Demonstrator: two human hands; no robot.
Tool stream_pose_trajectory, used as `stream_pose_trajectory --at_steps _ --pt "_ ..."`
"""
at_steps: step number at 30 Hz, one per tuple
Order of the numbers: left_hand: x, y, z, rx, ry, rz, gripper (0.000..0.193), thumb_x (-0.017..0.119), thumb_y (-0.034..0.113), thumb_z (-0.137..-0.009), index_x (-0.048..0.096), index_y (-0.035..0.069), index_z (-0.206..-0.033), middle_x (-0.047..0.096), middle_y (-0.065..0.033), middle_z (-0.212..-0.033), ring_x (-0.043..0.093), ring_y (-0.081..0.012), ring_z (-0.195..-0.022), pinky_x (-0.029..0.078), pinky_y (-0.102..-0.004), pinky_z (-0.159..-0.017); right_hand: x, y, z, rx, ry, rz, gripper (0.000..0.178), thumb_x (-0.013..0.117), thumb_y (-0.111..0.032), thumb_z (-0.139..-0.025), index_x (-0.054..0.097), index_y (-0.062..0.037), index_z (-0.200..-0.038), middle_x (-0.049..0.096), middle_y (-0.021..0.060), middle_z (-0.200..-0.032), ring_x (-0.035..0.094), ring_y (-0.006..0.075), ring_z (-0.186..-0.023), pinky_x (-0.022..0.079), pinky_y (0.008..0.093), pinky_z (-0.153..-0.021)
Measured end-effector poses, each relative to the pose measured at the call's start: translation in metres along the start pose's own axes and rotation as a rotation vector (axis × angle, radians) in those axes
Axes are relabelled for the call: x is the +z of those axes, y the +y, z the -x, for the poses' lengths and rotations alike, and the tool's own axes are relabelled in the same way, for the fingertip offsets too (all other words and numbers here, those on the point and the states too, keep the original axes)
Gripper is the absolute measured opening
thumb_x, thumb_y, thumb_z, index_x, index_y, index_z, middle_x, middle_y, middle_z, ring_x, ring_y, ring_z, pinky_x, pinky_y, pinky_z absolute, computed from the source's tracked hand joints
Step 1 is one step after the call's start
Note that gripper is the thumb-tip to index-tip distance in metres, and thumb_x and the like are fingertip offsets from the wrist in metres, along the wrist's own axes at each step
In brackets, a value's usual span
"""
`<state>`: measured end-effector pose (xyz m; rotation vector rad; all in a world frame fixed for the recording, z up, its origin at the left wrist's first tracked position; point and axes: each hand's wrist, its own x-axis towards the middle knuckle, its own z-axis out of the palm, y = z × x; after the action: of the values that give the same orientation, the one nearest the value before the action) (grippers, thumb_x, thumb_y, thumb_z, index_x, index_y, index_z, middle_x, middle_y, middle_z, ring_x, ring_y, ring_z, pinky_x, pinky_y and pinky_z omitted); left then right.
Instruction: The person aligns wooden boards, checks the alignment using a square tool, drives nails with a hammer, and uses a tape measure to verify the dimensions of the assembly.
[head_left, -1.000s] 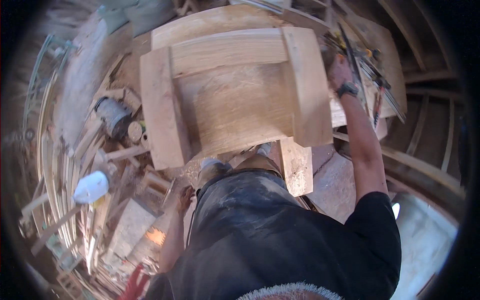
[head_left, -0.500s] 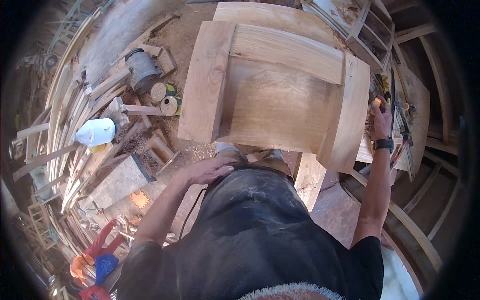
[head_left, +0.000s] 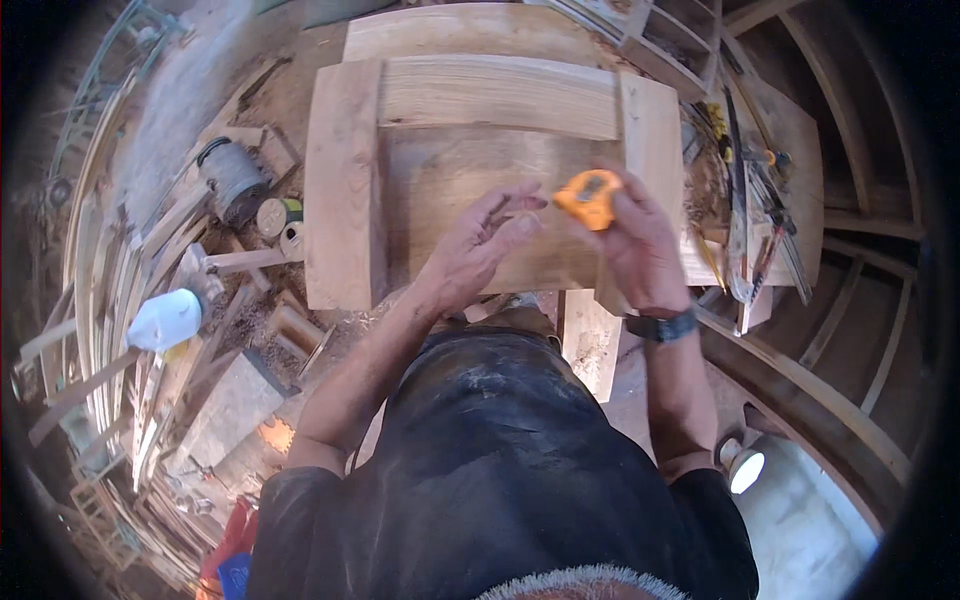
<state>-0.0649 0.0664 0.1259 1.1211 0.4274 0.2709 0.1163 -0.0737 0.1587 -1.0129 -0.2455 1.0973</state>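
An orange and black tape measure (head_left: 589,199) is gripped in my right hand (head_left: 645,240), raised over the workbench area. Close to it on the left, my left hand (head_left: 480,245) holds nothing, its fingers apart and pointing toward the tape measure without touching it. Under both hands lies a wooden frame (head_left: 345,180) of wide planks, with broad boards at its left and right and one along its far side. A flat wooden surface (head_left: 470,160) shows inside the frame. The hands hide part of its near half.
Saws and other hand tools (head_left: 745,220) lie on a board at the right. Wood strips (head_left: 100,280), a white plastic jug (head_left: 165,320), a grey metal canister (head_left: 232,175) and tins (head_left: 272,217) crowd the left. A lit lamp (head_left: 742,466) is at the lower right.
My right hand has brought the tape measure from beside the tools at the right to above the frame. My left hand has lifted from my waist toward it. The view has shifted right.
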Motion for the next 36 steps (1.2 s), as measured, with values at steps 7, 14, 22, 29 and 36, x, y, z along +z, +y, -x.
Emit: stream_pose_trajectory --at_steps 7,14,22,29,36 --pt "-0.009 0.0 -0.016 0.034 0.229 -0.123 0.041 0.074 0.017 -0.097 0.064 -0.002 -0.132 0.072 -0.0096 -0.118 0.067 -0.0146 -0.108 0.054 -0.0296 -0.096 0.028 0.03 -0.017 0.047 -0.065 -0.109 0.042 0.057 -0.015 -0.106 0.047 -0.0006 -0.144 0.06 0.0159 -0.136 0.062 0.0299 -0.127 0.058 0.0448 -0.104" --pt "-0.031 0.0 -0.016 0.14 0.268 -0.152 0.028 0.073 0.01 -0.097 0.068 -0.002 -0.122 0.073 -0.0115 -0.114 0.069 -0.0162 -0.106 0.056 -0.0298 -0.095 0.046 0.027 -0.033 0.095 -0.121 -0.052 0.042 0.054 -0.007 -0.104 0.047 -0.0002 -0.145 0.06 0.0183 -0.135 0.064 0.0283 -0.123 0.059 0.0448 -0.102" --pt "-0.046 -0.002 -0.01 0.368 0.29 -0.302 0.019 0.069 0.004 -0.098 0.068 -0.003 -0.115 0.074 -0.0112 -0.108 0.072 -0.0158 -0.099 0.06 -0.0288 -0.086 0.062 0.021 -0.038 0.218 -0.115 0.262 0.049 0.064 -0.003 -0.095 0.049 -0.0041 -0.142 0.062 0.0096 -0.125 0.065 0.0185 -0.114 0.064 0.035 -0.087" --pt "-0.051 0.015 -0.006 0.047 0.26 0.002 0.027 0.071 0.012 -0.099 0.067 -0.003 -0.121 0.072 -0.0107 -0.114 0.07 -0.015 -0.103 0.06 -0.0293 -0.087 0.061 0.025 -0.055 -0.155 -0.29 0.81 0.034 0.07 0.002 -0.087 0.059 -0.0052 -0.119 0.064 0.0065 -0.109 0.064 0.0165 -0.1 0.056 0.0334 -0.084" --pt "-0.077 0.032 -0.016 0.09 0.205 -0.055 0.031 0.074 0.015 -0.097 0.067 -0.001 -0.122 0.072 -0.0101 -0.115 0.07 -0.0147 -0.102 0.059 -0.0311 -0.092 0.088 0.016 -0.075 -0.636 -0.419 1.271 0.033 0.075 -0.002 -0.082 0.061 -0.0082 -0.112 0.066 0.0137 -0.108 0.065 0.0364 -0.103 0.052 0.0433 -0.086"
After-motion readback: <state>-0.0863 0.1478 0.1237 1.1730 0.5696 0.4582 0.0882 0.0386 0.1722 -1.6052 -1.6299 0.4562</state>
